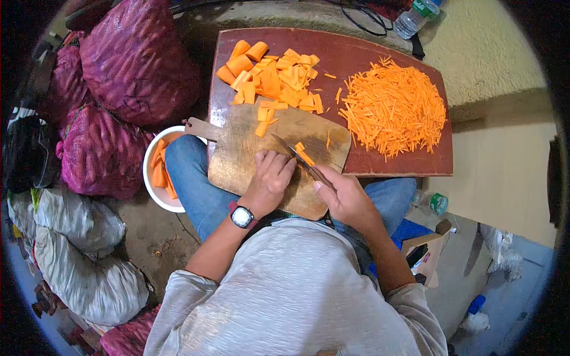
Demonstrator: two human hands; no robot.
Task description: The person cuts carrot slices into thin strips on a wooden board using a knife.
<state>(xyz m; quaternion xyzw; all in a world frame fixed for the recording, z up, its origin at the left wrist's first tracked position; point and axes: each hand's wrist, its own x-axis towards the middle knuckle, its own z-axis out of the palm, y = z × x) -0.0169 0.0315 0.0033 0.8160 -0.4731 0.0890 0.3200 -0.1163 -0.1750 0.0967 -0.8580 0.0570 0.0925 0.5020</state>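
Observation:
A wooden cutting board point(237, 155) lies across my lap and the edge of a red table. My right hand point(345, 199) is wrapped round the handle of a knife point(287, 145), its blade slanting up and left over the board. Thin carrot strips point(304, 154) lie against the blade's right side. Just left of the knife, my left hand point(273, 178) rests on the board with its fingers curled together; what is under the fingertips is hidden. A few carrot pieces point(262, 120) lie near the board's top edge.
The red table point(350, 50) holds carrot chunks and slices point(270, 80) at left and a heap of shredded carrot point(395, 110) at right. A white basin point(152, 188) with carrots stands left of my knee. Pink sacks point(130, 65) are at far left, a bottle point(409, 22) at top right.

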